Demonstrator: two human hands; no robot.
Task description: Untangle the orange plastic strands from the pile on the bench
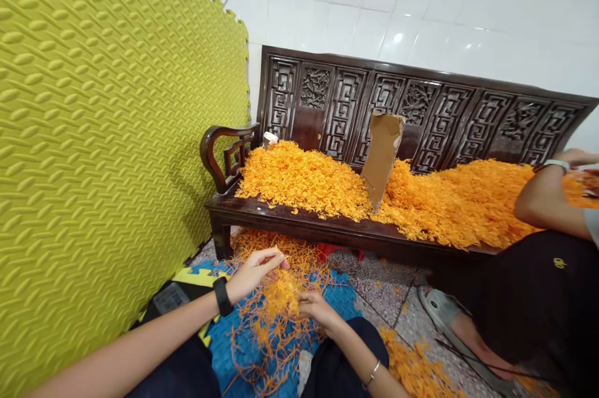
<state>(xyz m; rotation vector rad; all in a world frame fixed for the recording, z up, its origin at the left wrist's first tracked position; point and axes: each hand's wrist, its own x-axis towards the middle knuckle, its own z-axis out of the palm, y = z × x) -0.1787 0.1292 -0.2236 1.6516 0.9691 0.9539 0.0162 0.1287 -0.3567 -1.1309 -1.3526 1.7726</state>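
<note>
My left hand (262,268), with a black band at the wrist, is closed in a pinch at the upper edge of a tangled clump of spindly orange plastic pieces (279,295). From the other side my right hand (317,310), wearing a thin bracelet, has its fingers closed on the same clump. What exactly lies between the left fingertips is too small to make out clearly. Beneath both hands, loose orange strands (255,348) spread over a blue foam mat (229,357) between my knees.
A dark carved wooden bench (262,214) carries heaped orange pieces (304,179), divided by a cardboard piece (381,158). A yellow foam mat wall (116,136) stands left. Another person's arm (543,198) and leg occupy the right. A red plastic object (332,249) sits under the bench.
</note>
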